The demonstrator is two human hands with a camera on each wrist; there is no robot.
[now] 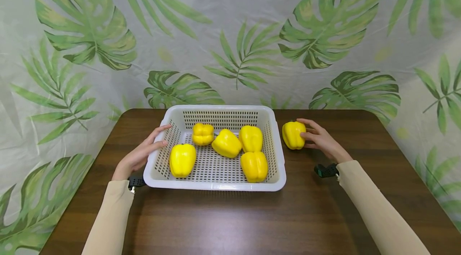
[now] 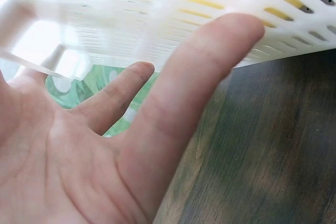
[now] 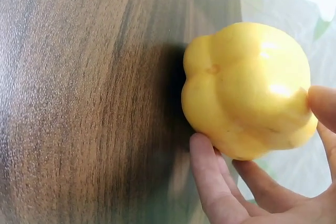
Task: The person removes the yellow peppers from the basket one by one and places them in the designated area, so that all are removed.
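Note:
My right hand [image 1: 320,139] has its thumb and fingers around a yellow bell pepper [image 1: 293,135], just right of a white perforated plastic basket [image 1: 216,186]. In the right wrist view, the thumb touches one side of this bell pepper [image 3: 252,87] and the fingertips its lower side; the pepper sits close to the tabletop. At the basket's left side is my left hand [image 1: 138,155], its fingers and thumb extended against the rim. The left wrist view has the thumb [image 2: 194,72] spread before the slotted outer wall [image 2: 121,30]. Contact there is hard to tell.
Several yellow bell peppers lie in the basket, one at the front left [image 1: 183,161] and another at the front right [image 1: 254,167]. A dark brown wooden table [image 1: 216,223] carries everything. Behind it hangs a leaf-patterned cloth [image 1: 245,15].

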